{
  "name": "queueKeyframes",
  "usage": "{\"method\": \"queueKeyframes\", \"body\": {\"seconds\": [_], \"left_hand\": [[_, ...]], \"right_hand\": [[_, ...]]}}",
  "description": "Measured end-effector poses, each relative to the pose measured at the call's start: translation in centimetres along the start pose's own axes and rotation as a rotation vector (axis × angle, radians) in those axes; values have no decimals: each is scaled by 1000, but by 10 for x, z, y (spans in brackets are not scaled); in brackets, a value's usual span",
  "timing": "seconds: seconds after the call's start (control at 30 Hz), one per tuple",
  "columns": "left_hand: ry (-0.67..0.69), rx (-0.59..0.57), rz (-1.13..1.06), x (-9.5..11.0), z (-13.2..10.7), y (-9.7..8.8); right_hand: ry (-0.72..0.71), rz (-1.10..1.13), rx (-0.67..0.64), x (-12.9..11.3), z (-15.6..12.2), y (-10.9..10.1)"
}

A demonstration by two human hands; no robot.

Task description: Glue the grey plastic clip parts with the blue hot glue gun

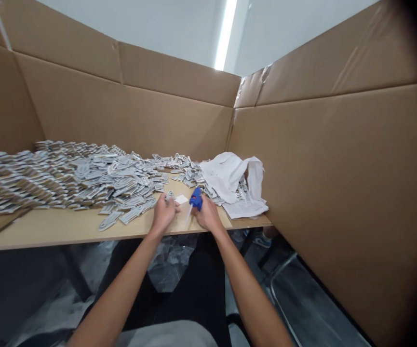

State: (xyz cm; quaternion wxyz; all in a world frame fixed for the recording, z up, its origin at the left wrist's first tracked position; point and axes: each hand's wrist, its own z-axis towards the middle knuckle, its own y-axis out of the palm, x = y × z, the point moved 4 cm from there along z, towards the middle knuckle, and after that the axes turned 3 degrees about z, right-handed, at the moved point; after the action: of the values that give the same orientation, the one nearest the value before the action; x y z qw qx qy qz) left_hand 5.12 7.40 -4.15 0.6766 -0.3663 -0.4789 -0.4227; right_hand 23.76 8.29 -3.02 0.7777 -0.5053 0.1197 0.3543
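Note:
My left hand point(164, 212) is closed around a small grey flat piece point(169, 194), whose rounded end shows above the fingers. A small white card point(181, 199) lies just beyond those fingertips; whether they touch it I cannot tell. My right hand point(207, 213) grips a blue tagging gun point(195, 198) with a red spot on its side. From the gun a thin, clear strip point(189, 215) slants down towards me. Both hands are close together above the table's front edge.
Many grey flat pieces point(121, 180) are heaped loosely left of the hands, with stacked rows point(16, 180) farther left. Crumpled white paper point(226, 173) covers more pieces at the right. Cardboard walls point(172, 115) enclose the pale tabletop point(67, 226) behind and on both sides.

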Motion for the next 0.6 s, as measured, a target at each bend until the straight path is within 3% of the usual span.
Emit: {"method": "queueKeyframes", "body": {"seconds": [0.13, 0.6], "left_hand": [[-28, 12, -24, -1, 1, -2], [-14, -9, -46, -8, -5, 2]], "right_hand": [[-52, 34, -79, 0, 3, -4], [32, 82, -32, 10, 3, -1]]}}
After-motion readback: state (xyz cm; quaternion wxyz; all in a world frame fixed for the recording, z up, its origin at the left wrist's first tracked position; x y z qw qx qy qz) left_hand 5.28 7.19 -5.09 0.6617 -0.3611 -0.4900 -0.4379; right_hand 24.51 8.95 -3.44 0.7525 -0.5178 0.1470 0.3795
